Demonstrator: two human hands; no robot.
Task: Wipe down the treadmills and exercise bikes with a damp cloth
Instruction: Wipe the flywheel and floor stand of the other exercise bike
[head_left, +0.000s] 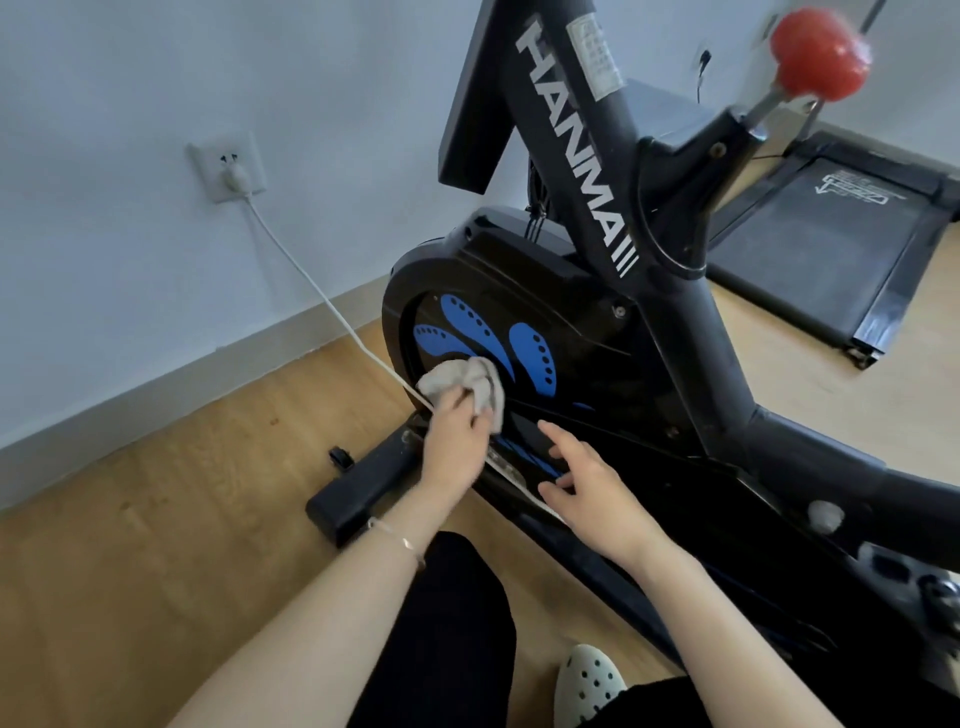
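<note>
A black exercise bike with blue flywheel markings fills the middle of the head view. My left hand grips a crumpled grey cloth and presses it against the flywheel cover at its lower left. To the right of it, my right hand rests with fingers spread on the lower part of the bike's side cover. A black treadmill lies on the floor at the back right.
A white cable runs from a wall socket down past the flywheel, right by my left hand. The bike's front stabiliser foot sits on the wooden floor. A red knob sticks up at top right. My knee and shoe are below.
</note>
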